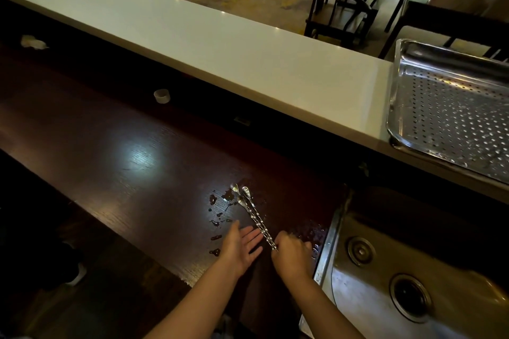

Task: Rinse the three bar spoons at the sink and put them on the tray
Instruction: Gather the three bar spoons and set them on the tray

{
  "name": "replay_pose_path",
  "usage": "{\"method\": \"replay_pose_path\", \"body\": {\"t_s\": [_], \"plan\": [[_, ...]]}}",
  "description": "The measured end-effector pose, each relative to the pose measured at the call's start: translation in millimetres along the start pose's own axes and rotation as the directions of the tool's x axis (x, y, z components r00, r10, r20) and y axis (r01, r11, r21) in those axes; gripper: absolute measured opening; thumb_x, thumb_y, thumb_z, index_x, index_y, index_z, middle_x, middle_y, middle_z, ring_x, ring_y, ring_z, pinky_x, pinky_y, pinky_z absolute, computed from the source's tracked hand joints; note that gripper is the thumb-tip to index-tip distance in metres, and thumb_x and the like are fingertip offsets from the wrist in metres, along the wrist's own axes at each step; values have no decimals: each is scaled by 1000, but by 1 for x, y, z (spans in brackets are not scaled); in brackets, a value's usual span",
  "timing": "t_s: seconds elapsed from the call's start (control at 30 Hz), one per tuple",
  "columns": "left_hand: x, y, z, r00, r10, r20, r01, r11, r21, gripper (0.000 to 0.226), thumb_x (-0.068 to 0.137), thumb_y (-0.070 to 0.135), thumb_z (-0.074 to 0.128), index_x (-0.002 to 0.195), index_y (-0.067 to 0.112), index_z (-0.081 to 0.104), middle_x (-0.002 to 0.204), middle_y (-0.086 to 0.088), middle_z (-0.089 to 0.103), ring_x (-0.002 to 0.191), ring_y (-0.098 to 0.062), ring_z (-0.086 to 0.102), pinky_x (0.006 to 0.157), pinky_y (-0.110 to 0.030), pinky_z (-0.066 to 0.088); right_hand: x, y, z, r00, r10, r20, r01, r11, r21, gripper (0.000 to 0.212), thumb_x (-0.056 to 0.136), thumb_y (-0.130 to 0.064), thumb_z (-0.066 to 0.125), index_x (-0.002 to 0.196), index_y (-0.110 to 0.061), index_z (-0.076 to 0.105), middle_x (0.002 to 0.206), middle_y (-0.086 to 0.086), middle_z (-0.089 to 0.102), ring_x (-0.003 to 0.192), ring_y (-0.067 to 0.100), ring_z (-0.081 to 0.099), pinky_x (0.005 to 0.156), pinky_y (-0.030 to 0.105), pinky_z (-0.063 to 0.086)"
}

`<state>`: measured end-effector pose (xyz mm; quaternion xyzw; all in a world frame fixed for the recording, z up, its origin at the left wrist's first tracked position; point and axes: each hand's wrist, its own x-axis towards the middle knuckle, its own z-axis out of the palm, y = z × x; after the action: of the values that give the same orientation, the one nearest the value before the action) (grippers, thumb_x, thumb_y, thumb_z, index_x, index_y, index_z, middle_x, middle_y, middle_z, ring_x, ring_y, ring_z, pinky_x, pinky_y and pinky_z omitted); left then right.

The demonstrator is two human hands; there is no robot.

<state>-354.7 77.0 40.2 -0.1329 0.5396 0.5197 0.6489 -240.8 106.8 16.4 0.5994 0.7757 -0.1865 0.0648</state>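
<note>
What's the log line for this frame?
stage: pickup | spoons: on counter | right hand: at handles | left hand: open | tray: empty

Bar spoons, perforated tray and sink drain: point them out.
bar spoons [257, 219]: head view, on the twisted handles.
perforated tray [451, 107]: head view, on its bare holed floor.
sink drain [410, 297]: head view, on the dark opening.

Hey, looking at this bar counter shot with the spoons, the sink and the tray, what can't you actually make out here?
- Head view: the bar spoons overlap, so their handle ends are hidden under the right hand.
- Whether the right hand grips them: fingers curl away from the camera.
- The sink is cut off by the bottom and right edges; no tap shows.
- The perforated tray runs off the right edge.
- The small white object on the counter is too small to identify.
</note>
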Motion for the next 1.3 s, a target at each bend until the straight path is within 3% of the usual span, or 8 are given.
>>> {"method": "replay_pose_path", "body": {"t_s": [0.2, 0.43, 0.6, 0.73, 0.9, 1.1, 1.23, 1.3], "plan": [[4, -2, -2, 1000, -7, -14, 7, 1000, 11, 51, 99, 35, 29, 133, 0, 43, 137, -17, 50, 127, -27, 47, 102, -38, 36, -4, -2, -3, 998, 11, 62, -15, 998, 65, 22, 89, -18, 51, 110, -16, 58, 117, 7, 61, 109, 26, 57, 93, 35, 40], [13, -4, 0, 998, 25, -51, -20, 996, 92, 37, 95, 9, 40, 128, -5, 46, 136, -20, 50, 128, -29, 45, 96, -34, 39, -11, -4, -9, 983, 77, 167, -130, 933, 337, 12, 79, -16, 58, 88, -22, 64, 95, 5, 70, 93, 26, 64, 77, 29, 48], [19, -4, -1, 998, 57, -29, -51, 984, 169, 29, 91, 6, 53, 118, -3, 53, 112, -13, 59, 111, -25, 54, 92, -31, 42, -12, 0, -19, 974, 35, 223, -150, 838, 524, 20, 74, -14, 67, 66, -28, 55, 64, -9, 56, 65, 12, 55, 62, 21, 44], [18, 2, 3, 988, 152, 5, -148, 956, 255, 13, 86, 9, 61, 99, 5, 61, 89, -5, 65, 85, -15, 60, 77, -26, 47, -13, 6, -30, 967, -6, 255, -181, 689, 701, 25, 73, -8, 71, 63, -25, 57, 59, -7, 57, 52, 4, 51, 54, 17, 41], [0, 18, 24, 955, 233, 186, -287, 886, 364, 8, 85, 18, 63, 88, 14, 68, 80, 1, 74, 85, -15, 65, 72, -24, 50, -20, 8, -54, 985, -35, 170, -130, 499, 857, 21, 74, -3, 71, 68, -20, 60, 56, -8, 59, 46, -4, 54, 48, 7, 43], [-48, 44, 64, 835, 344, 429, -526, 728, 439, 8, 84, 11, 63, 88, 12, 71, 77, -1, 76, 79, -17, 69, 80, -30, 54, -29, 3, -99, 996, 8, -90, 78, 425, 902, 21, 76, -1, 69, 70, -20, 64, 59, -8, 60, 55, 1, 57, 54, 11, 46], [-86, 62, 97, 694, 458, 555, -707, 577, 409, 11, 81, 6, 65, 84, 12, 72, 67, 2, 75, 67, -7, 70, 62, -16, 54, -39, 1, -137, 961, 43, -273, 228, 432, 873, 18, 79, -7, 68, 75, -24, 66, 73, -4, 67, 67, 0, 64, 61, 11, 51], [-105, 71, 115, 614, 471, 633, -776, 504, 378, 13, 81, 6, 65, 82, 16, 72, 70, 2, 75, 72, -7, 71, 65, -15, 55, -45, 5, -160, 937, 56, -345, 289, 432, 855, 19, 81, -11, 67, 76, -29, 66, 75, -5, 69, 72, -4, 64, 62, 8, 49]]}}
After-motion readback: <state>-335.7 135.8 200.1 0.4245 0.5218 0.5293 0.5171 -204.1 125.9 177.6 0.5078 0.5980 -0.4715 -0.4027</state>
